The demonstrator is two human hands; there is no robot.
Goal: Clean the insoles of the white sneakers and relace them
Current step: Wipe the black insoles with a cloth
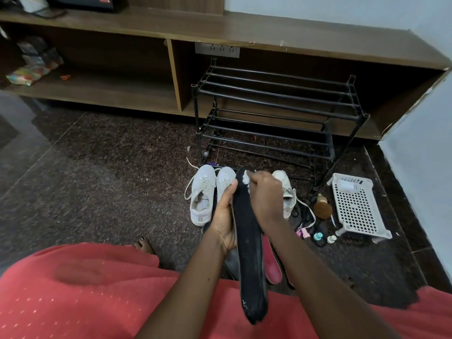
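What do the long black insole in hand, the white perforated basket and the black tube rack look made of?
The long black insole is likely foam with a matte fabric face; no shine shows. The white perforated basket looks like moulded plastic, by its even grid of square holes. The black tube rack is probably painted metal; faint highlights run along the bars.

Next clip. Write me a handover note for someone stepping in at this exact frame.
Left hand grips the black insole near its middle, toe end pointing away.
Right hand pinches a white wad against that toe end.
White sneakers stand on the floor ahead, by the shoe rack; a red insole lies on the floor below the hands.
Done: at least two insoles are out.
Left: finish wiping this insole, clean the rest, refit them, relace.
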